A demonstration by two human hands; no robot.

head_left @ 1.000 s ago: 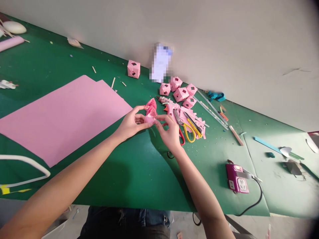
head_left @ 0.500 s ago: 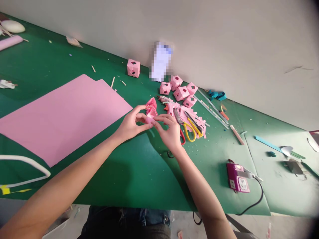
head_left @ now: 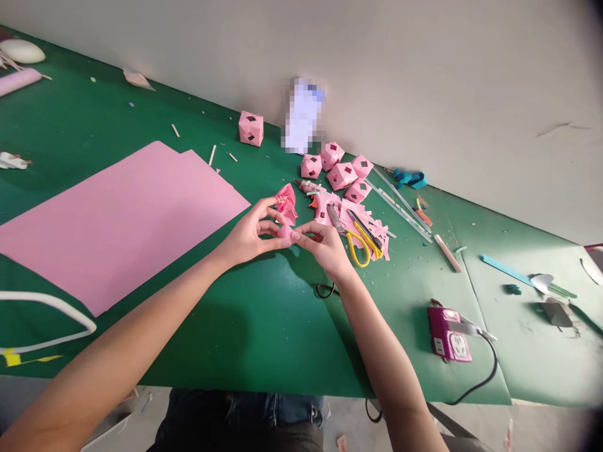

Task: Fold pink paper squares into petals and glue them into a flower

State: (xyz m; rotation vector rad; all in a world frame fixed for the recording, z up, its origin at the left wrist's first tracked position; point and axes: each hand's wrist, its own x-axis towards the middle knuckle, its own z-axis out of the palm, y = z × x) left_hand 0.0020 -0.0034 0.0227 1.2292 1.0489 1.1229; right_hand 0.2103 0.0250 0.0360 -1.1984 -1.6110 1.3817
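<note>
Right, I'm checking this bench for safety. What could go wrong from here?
The small pink folded paper piece, pinched by the left hand and right hand, might crumple if squeezed hard. The metal-bladed, yellow-handled scissors lie close beside the right hand, so a sideways sweep could knock them. The thin black looped cord near that hand might snag.

A single camera, worn on the person's head, looked forward and down from the near side of the green table [head_left: 264, 339]; the left hand [head_left: 245, 235] and right hand [head_left: 330, 251] fell mid-view, dark jeans [head_left: 235, 417] lay nearest, and a pale wall [head_left: 424, 94] closed the far side.
</note>
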